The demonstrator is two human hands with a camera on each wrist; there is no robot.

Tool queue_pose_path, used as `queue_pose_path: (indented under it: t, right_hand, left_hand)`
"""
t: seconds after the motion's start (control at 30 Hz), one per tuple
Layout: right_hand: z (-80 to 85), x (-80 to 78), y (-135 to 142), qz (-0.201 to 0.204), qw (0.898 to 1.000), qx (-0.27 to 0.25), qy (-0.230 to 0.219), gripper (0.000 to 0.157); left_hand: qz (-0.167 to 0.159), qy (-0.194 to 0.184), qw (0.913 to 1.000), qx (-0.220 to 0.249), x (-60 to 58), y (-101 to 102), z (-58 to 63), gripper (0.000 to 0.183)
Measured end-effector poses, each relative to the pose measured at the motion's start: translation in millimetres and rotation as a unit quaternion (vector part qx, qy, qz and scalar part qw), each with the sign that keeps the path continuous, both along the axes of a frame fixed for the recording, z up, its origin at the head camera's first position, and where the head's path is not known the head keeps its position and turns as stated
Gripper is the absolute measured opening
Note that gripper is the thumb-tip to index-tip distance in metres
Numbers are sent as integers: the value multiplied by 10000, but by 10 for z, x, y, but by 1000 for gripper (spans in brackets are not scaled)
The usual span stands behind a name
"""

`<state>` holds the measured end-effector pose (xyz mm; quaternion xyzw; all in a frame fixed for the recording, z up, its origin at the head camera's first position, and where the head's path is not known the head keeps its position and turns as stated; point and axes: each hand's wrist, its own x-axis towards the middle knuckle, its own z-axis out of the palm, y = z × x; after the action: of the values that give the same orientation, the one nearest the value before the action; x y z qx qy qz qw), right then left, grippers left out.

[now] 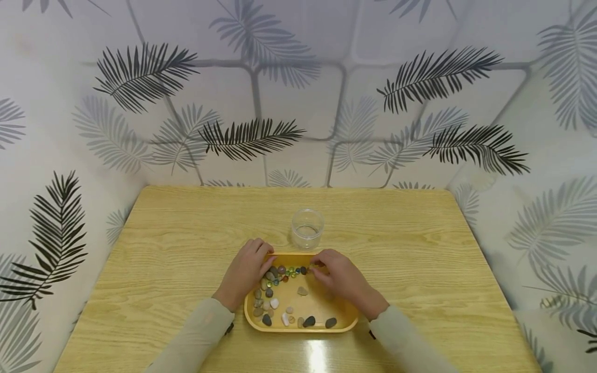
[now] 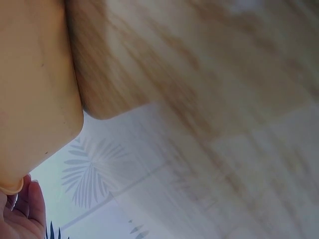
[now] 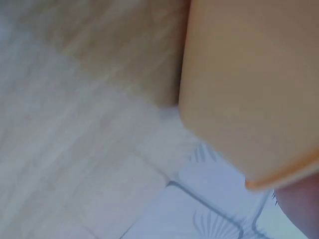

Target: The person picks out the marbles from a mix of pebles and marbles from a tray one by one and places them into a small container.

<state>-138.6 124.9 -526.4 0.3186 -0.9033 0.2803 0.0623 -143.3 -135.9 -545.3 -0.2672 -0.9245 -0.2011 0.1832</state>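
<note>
A yellow tray (image 1: 347,327) holds glass marbles (image 1: 291,270) and pebbles (image 1: 274,303). My left hand (image 1: 244,269) grips its far left rim, thumb on the inner side; in the left wrist view the curled fingers (image 2: 36,201) show beyond the rim. Over the far right part of the tray is my right hand (image 1: 342,277), its thumb and index finger pinching what looks like a small marble at the right end of the marble row. The fingertips largely hide that piece. Only a bit of the right hand shows past the tray in the right wrist view.
Just beyond the tray's far rim stands a clear round container (image 1: 308,228) on the wood-grain table (image 1: 186,228). Dark stones (image 1: 309,321) lie along the tray's near side. A leaf-patterned wall covering (image 1: 298,103) rises behind the table and at both sides.
</note>
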Motion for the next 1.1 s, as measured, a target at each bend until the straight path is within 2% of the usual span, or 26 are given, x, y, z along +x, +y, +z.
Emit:
queue_pose_path:
  t: [0.2, 0.47, 0.67, 1.1]
  right_hand:
    - [80, -75, 101, -324, 9987, -261, 289, 13]
    - [153, -233, 110, -819, 9942, -691, 122, 12]
    - [183, -362, 35, -1052, 9918, -681, 268, 13]
    - [139, -505, -70, -1167, 9908, -609, 311, 16]
  left_hand:
    - [-27, -6, 10000, 20, 2, -1, 3, 13]
    - [-43, -12, 10000, 59, -1, -7, 1, 13]
    - [-30, -50, 10000, 44, -5, -11, -8, 13]
    - [-4, 1, 10000, 99, -6, -3, -13, 14]
